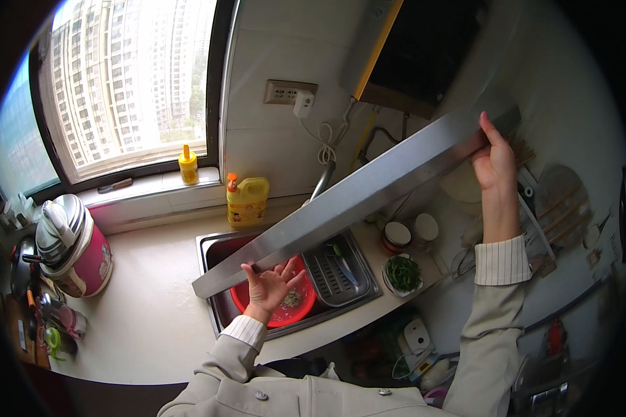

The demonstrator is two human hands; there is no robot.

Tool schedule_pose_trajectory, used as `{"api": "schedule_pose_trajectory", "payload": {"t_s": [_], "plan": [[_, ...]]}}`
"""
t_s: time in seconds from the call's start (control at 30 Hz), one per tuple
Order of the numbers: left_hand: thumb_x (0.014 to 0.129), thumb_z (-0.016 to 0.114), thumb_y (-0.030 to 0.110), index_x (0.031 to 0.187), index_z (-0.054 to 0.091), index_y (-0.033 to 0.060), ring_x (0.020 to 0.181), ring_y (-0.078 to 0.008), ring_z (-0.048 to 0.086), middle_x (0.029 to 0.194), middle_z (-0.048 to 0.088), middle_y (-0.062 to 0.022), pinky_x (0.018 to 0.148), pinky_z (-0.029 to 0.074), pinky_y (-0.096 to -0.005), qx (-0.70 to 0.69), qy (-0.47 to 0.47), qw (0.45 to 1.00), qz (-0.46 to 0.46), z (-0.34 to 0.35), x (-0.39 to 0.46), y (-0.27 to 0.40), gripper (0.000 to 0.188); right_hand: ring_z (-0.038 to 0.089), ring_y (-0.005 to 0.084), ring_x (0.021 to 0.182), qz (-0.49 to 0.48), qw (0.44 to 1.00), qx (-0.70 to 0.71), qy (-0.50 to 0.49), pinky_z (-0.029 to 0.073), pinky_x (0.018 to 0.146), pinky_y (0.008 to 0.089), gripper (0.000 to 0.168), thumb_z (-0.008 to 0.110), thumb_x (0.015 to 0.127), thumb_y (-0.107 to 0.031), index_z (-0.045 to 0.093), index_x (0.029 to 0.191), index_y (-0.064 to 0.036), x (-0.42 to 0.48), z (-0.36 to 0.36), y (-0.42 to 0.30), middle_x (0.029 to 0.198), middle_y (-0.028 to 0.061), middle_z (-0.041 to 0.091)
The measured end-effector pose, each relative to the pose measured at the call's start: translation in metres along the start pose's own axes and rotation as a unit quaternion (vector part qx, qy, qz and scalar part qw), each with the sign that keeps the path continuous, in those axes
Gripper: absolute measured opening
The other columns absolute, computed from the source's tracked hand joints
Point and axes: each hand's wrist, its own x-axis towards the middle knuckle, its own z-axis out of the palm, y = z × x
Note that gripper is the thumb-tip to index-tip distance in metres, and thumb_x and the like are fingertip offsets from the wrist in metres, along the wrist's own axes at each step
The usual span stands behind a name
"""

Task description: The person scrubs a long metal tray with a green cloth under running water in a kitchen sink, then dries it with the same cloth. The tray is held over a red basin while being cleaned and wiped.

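Observation:
A long, folded grey metal panel (344,208) slants across the view, its upper end to the right and its lower end over the sink's left side. My right hand (494,164) grips the panel near the upper end, thumb on its face. Lower down, my left hand (267,293) bears the panel's bottom edge, palm up with the fingers spread. Beneath it is a metal sink (323,315) holding a red plastic basin (310,305) with water and small pale pieces in it. The panel hides part of the sink and the faucet (323,180).
A slotted metal drain tray (326,281) sits in the sink's right side. Right of it stand a bowl of green vegetables (402,273) and lidded jars (397,233). A yellow jug (248,200) is behind the sink; a pink rice cooker (91,255) stands left. A dark wall-mounted appliance (422,52) hangs above.

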Motion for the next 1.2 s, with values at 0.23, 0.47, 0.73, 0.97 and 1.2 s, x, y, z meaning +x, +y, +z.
{"api": "schedule_pose_trajectory", "payload": {"t_s": [0.23,0.47,0.73,0.97,1.2], "plan": [[0.077,0.042,0.072,0.134,0.036,0.0099,0.128,-0.0260,0.036,0.134,0.046,-0.0064,0.107,0.021,-0.0554,0.048,0.035,0.996,-0.068,0.033,0.030,-0.001,0.085,0.058,0.0180,0.095,-0.005,0.999,-0.040,-0.016,0.046,0.087,0.0298,0.024,0.071,0.079,-0.010,0.062,0.100,-0.001,0.055,0.051,-0.059,0.099,0.0077,0.062],[0.086,0.043,0.062,0.126,0.047,0.0029,0.109,-0.0231,0.052,0.117,0.055,-0.0148,0.086,0.045,-0.0406,0.347,0.264,0.876,-0.210,0.012,0.013,0.025,0.071,0.062,0.0239,0.078,-0.103,0.983,-0.109,-0.108,0.054,0.067,0.0373,0.030,0.073,0.073,-0.002,0.054,0.094,0.007,0.030,0.129,-0.002,0.088,0.0141,0.061],[0.094,0.050,0.030,0.128,0.047,0.0020,0.105,-0.0124,0.052,0.118,0.055,-0.0070,0.090,0.041,-0.0259,0.679,0.097,0.711,0.157,0.062,0.041,0.081,0.044,0.056,0.0141,0.081,-0.066,0.954,-0.254,-0.147,0.046,0.079,0.0286,0.027,0.073,0.076,-0.008,0.054,0.094,-0.001,-0.059,0.189,0.112,0.089,0.0060,0.061],[0.088,0.009,0.066,0.136,0.038,0.0035,0.135,-0.0259,0.026,0.143,0.034,-0.0121,0.111,0.017,-0.0426,0.169,0.012,0.986,0.000,0.080,0.036,0.120,0.084,0.060,0.0156,0.073,-0.135,0.936,-0.284,-0.158,0.049,0.069,0.0298,0.025,0.074,0.075,-0.013,0.056,0.090,-0.001,-0.033,0.169,0.142,0.082,0.0075,0.065],[0.087,0.009,0.068,0.136,0.035,0.0021,0.135,-0.0270,0.025,0.143,0.032,-0.0136,0.112,0.016,-0.0452,0.135,0.022,0.991,0.005,0.078,0.035,0.114,0.086,0.063,0.0134,0.068,-0.153,0.912,-0.334,-0.184,0.049,0.063,0.0267,0.023,0.075,0.074,-0.014,0.058,0.084,-0.002,-0.056,0.163,0.136,0.076,0.0068,0.067]]}}
